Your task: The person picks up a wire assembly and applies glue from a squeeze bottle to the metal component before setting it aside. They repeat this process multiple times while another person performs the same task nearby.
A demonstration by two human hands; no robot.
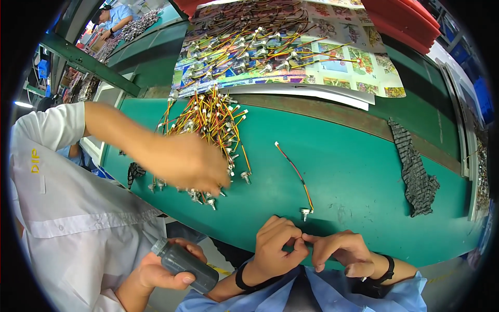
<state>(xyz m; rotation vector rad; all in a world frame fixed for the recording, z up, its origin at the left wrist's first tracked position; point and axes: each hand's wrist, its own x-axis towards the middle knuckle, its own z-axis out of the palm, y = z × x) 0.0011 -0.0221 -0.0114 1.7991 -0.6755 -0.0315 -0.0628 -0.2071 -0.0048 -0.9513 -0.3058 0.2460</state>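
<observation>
My left hand [279, 245] is closed near the table's front edge, fingers curled and thumb bent in. My right hand [343, 252] is loosely curled beside it, one fingertip meeting the left fingers. Anything pinched between them is too small or hidden to make out. Just beyond my hands lies a small metal potentiometer [305, 212], with thin red, black and yellow wires [299, 176] running away from it to a white connector [276, 143].
At left a co-worker's hand [195, 162], blurred, reaches over a pile of wired potentiometers [213, 117]; their other hand holds a dark bottle [189, 268]. More wired parts lie on a printed sheet [332, 65] behind. A crumpled dark cloth [414, 174] lies right on the green table [353, 161].
</observation>
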